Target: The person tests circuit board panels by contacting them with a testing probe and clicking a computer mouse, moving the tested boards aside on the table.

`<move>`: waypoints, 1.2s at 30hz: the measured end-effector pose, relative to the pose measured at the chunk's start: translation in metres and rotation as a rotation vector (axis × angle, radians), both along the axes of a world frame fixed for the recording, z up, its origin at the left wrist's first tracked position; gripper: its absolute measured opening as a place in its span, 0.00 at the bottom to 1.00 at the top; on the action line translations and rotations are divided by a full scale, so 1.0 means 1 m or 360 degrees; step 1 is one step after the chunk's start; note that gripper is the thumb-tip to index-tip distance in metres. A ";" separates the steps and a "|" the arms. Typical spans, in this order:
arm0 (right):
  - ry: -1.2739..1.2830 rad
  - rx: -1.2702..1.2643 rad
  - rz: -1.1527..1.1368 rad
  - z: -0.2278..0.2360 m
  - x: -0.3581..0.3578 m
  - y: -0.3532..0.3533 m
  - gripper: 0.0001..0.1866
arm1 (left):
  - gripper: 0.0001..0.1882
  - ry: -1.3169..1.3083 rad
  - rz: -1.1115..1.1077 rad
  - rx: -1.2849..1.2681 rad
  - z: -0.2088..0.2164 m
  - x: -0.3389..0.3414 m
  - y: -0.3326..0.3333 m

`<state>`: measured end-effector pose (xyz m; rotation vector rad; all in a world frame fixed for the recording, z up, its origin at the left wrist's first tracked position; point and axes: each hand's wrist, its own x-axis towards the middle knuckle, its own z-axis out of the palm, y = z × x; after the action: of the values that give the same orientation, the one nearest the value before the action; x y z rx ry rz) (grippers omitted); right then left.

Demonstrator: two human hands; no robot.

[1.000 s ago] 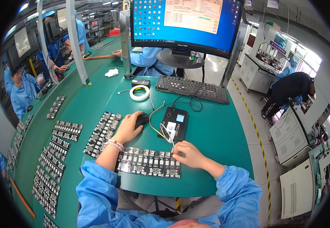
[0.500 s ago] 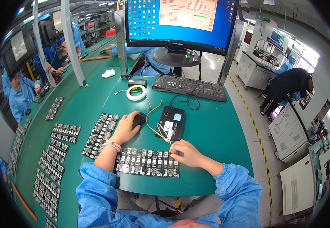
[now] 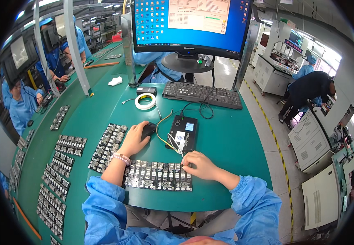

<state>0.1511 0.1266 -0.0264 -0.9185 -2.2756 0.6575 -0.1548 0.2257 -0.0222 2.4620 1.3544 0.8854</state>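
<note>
My left hand (image 3: 133,140) rests on a black computer mouse (image 3: 148,130), its fingers curled over the near left side. My right hand (image 3: 198,165) pinches the end of a thin white cable (image 3: 178,147) at the top right corner of a circuit board panel (image 3: 157,175). The fingertips hide the cable's plug, so I cannot tell whether it sits in the board. From there the cable loops back to a black box-shaped device (image 3: 191,134) with a small lit screen. Another circuit board panel (image 3: 108,147) lies beside my left forearm.
A monitor (image 3: 191,24) stands at the back above a black keyboard (image 3: 203,96). A roll of white tape (image 3: 145,101) lies left of the keyboard. Several more board panels (image 3: 55,177) cover the bench's left side. Co-workers in blue sit at the far left; others stand by machines at right.
The view has shifted very slightly. Both hands keep their places, the left on the mouse and the right at the cable end.
</note>
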 end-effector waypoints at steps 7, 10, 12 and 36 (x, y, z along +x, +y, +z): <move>-0.0004 -0.0010 -0.0005 0.000 0.000 -0.003 0.09 | 0.33 -0.0005 -0.0003 0.0021 -0.002 -0.001 -0.001; -0.0014 -0.0006 -0.0015 -0.001 0.001 -0.003 0.09 | 0.33 -0.0012 -0.0022 0.0015 -0.001 0.001 -0.001; -0.0010 -0.0013 -0.0017 0.000 0.000 -0.003 0.09 | 0.33 -0.0011 -0.0023 0.0020 -0.001 0.000 -0.001; 0.0020 0.0003 0.0018 -0.001 0.001 -0.002 0.06 | 0.34 0.0016 0.0002 -0.0030 -0.003 -0.001 0.000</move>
<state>0.1521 0.1244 -0.0272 -0.8989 -2.2718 0.6641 -0.1555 0.2257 -0.0249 2.4551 1.3611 0.8580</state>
